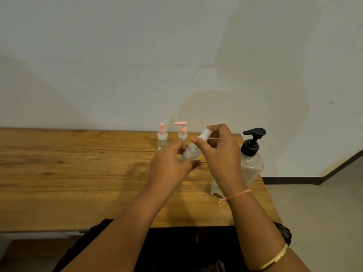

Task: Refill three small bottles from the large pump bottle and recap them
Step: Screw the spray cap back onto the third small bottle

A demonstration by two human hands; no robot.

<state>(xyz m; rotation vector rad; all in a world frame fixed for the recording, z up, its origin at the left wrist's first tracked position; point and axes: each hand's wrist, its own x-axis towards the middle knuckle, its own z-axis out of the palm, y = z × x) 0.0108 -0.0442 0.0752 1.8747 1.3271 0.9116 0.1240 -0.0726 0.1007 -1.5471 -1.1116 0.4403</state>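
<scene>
The small clear plastic bottle [191, 154] with a white cap [206, 132] is held above the wooden worktop [78, 173], toward its far right corner. It is tilted, cap end up and to the right. The left hand [169, 163] grips the bottle body, fingers and thumb curled round it. The right hand [220, 152] pinches the white cap between thumb and fingertips. The body is transparent; its fill level cannot be read.

Near the far edge, just behind the hands, stand the clear spray bottle with pink top [162, 137] and the clear small bottle with pink pump head [182, 132], side by side and upright.

The large clear pump bottle with black pump head [252, 165] stands at the right edge, partly hidden by the right wrist. An orange thread [235, 195] circles that wrist; a gold bangle [275, 260] sits on the forearm.
</scene>
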